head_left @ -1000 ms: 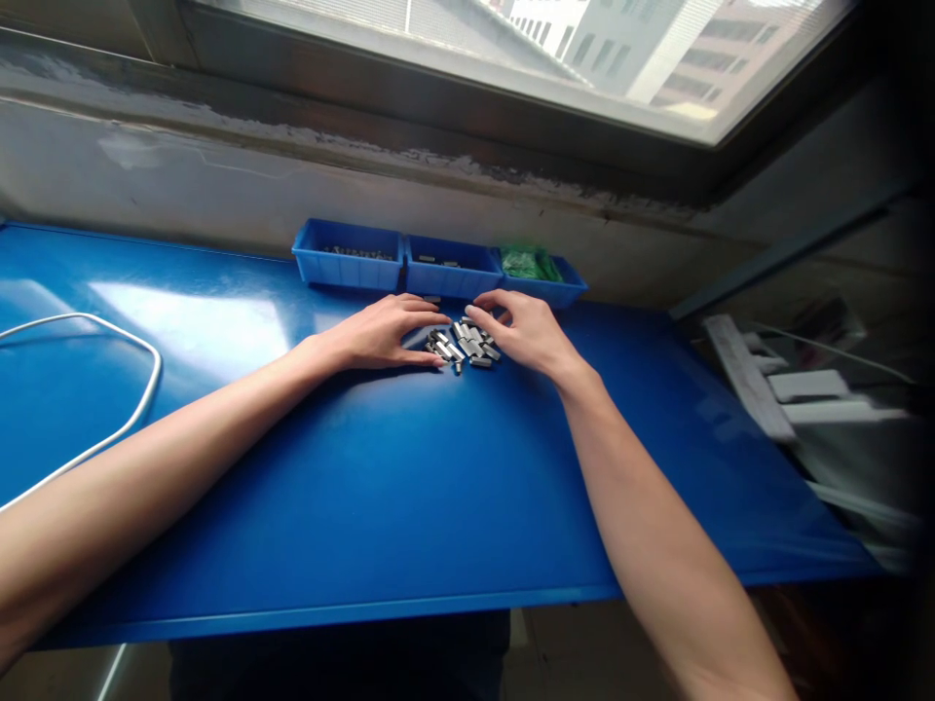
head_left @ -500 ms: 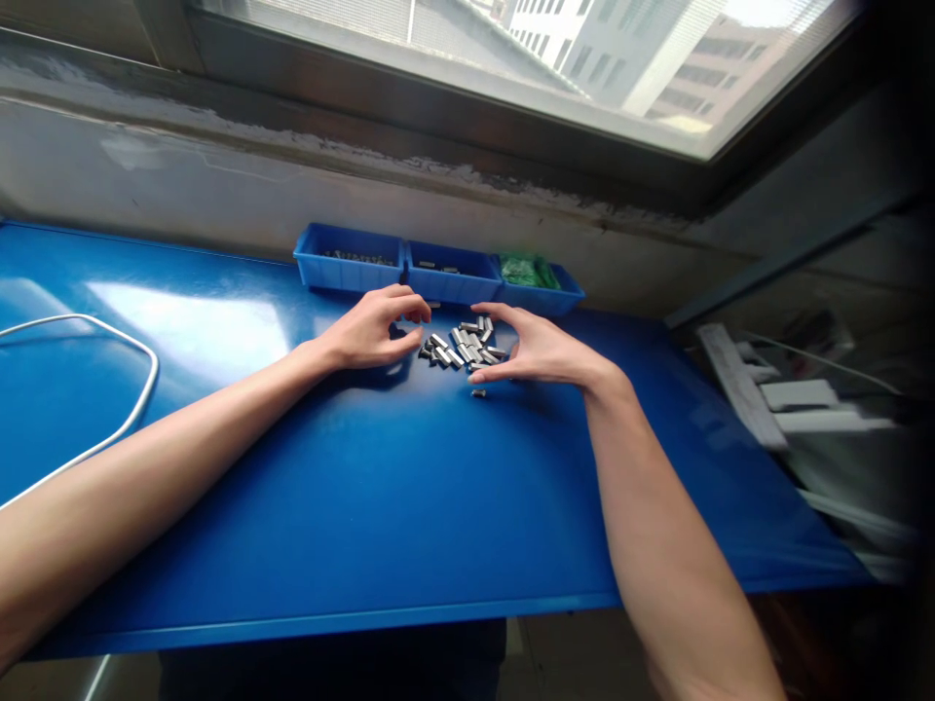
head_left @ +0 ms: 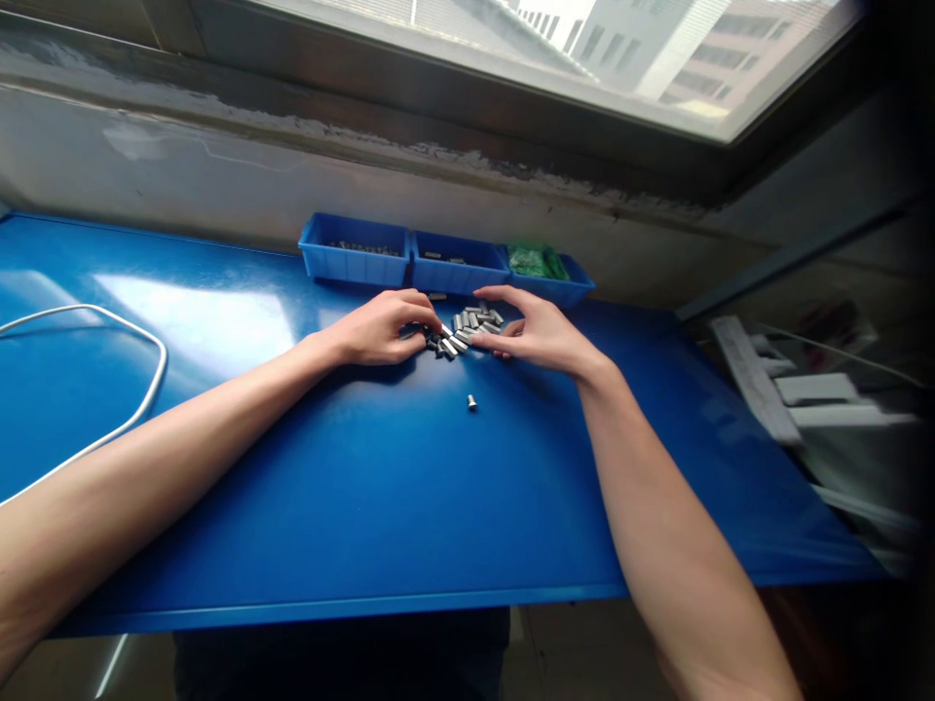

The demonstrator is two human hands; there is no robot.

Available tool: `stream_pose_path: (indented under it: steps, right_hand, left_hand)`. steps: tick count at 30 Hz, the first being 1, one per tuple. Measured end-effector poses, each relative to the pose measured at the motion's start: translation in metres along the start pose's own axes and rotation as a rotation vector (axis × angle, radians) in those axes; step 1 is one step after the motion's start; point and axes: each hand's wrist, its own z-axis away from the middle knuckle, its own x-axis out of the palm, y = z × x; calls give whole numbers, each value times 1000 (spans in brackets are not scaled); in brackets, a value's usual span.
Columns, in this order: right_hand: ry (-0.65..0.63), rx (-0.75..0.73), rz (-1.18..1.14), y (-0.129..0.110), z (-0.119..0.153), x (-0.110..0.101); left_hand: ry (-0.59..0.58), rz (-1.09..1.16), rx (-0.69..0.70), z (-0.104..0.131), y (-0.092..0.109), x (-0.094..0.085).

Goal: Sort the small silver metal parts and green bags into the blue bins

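Observation:
Many small silvery metal cylinders (head_left: 471,318) lie in a loose pile on the blue tabletop (head_left: 365,506). At the pile's left side is my left hand (head_left: 391,328), its fingers bent down against the pieces there, with a gap between thumb and forefinger. Some darker small pieces (head_left: 436,343) lie beside these fingertips. My right hand (head_left: 541,333) curves around the pile's right side, thumb and fingers spread, holding nothing. A single small flanged metal piece (head_left: 471,402) sits apart, nearer to me.
Behind the pile, three blue bins stand along the wall: a left bin (head_left: 355,265) with small metal parts, a middle bin (head_left: 457,277) with a few cylinders, and a right bin (head_left: 577,287) holding green plastic bags (head_left: 537,261). A white cable (head_left: 157,365) curves across the left side.
My left hand has lowered its fingers onto the pile's left part. My right hand has gathered the cylinders closer, and the single flanged piece has turned and lies farther from the pile.

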Motion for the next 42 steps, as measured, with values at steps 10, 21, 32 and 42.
stream_pose_path:
  steps: [10,21,32,42]
  right_hand:
    - [123,-194,283,7,-8,20]
    - [232,-155,347,-4,-6,29]
    - [318,-96,414,-10,-6,40]
    - [315,-121,412,-13,-5,38]
  left_hand:
    - [18,-29,-9,0,-1,1]
    - [99,-86,-72,-1,2,1]
    - [59,-67,-56,-1,5,-1]
    - [46,-61,-41,0,3,0]
